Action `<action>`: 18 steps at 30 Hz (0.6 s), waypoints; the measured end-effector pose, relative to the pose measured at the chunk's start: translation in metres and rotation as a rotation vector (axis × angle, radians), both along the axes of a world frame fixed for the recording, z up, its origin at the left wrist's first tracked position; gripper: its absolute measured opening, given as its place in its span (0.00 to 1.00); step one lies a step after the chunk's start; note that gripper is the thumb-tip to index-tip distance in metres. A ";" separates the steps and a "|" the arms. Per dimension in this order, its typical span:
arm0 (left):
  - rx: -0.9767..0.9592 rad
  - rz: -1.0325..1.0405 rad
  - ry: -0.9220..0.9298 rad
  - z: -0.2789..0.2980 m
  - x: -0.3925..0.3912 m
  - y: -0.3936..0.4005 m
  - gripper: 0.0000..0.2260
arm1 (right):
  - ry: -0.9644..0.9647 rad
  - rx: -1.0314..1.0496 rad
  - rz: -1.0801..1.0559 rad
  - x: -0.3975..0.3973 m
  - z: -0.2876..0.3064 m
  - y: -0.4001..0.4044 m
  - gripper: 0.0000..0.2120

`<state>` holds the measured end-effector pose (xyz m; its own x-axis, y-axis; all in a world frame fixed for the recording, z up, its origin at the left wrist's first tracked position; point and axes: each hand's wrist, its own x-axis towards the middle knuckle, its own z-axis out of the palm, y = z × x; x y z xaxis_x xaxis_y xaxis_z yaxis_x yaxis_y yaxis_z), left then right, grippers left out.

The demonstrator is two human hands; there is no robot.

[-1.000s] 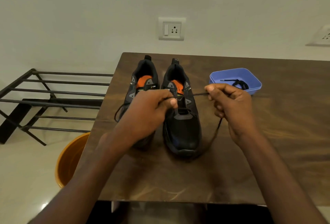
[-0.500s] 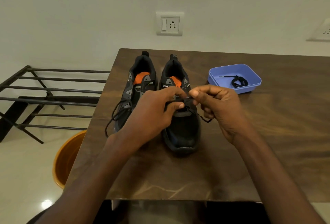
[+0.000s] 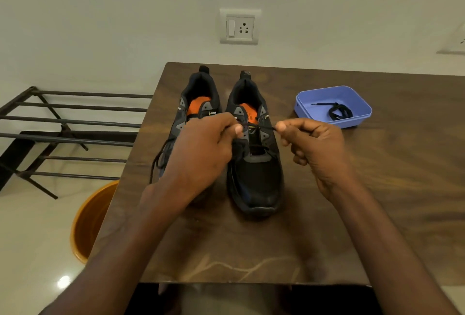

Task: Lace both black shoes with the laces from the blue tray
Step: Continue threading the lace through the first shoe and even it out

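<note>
While half a second ago both hands were meeting over the right shoe (image 3: 254, 164), the left hand (image 3: 201, 148) and right hand (image 3: 314, 143) are now pinching the lace (image 3: 261, 127) and drawing it apart, tightening a crossing; 1 lace is waiting in the blue tray (image 3: 352, 93).

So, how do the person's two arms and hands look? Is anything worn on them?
Both forearms are bare as far as the frame shows: no sleeves, watch, bracelet or gloves. The left hand and right hand carry no visible rings. The fingernails are short.

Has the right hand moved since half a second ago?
Yes. The right hand has drawn rightward, away from the right shoe, toward the blue tray.
</note>
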<state>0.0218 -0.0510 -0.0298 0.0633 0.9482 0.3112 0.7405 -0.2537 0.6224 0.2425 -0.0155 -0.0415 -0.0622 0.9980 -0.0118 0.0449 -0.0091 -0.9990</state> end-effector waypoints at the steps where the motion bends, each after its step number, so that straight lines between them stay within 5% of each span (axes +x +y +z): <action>1: -0.003 0.048 0.043 0.000 -0.005 0.000 0.08 | -0.011 -0.006 -0.067 0.007 -0.002 0.002 0.09; 5: 0.054 0.098 0.313 0.008 0.002 -0.005 0.09 | 0.017 0.006 -0.093 0.013 -0.005 0.005 0.12; 9: 0.068 -0.010 0.167 0.008 0.021 -0.007 0.25 | -0.036 0.108 0.122 -0.007 -0.002 -0.004 0.06; 13: -0.044 -0.095 -0.101 0.001 0.026 -0.005 0.14 | 0.029 0.159 0.153 -0.016 -0.002 -0.007 0.07; 18: -0.081 -0.017 -0.167 -0.004 0.024 -0.003 0.06 | 0.128 0.130 0.021 -0.026 -0.004 -0.005 0.09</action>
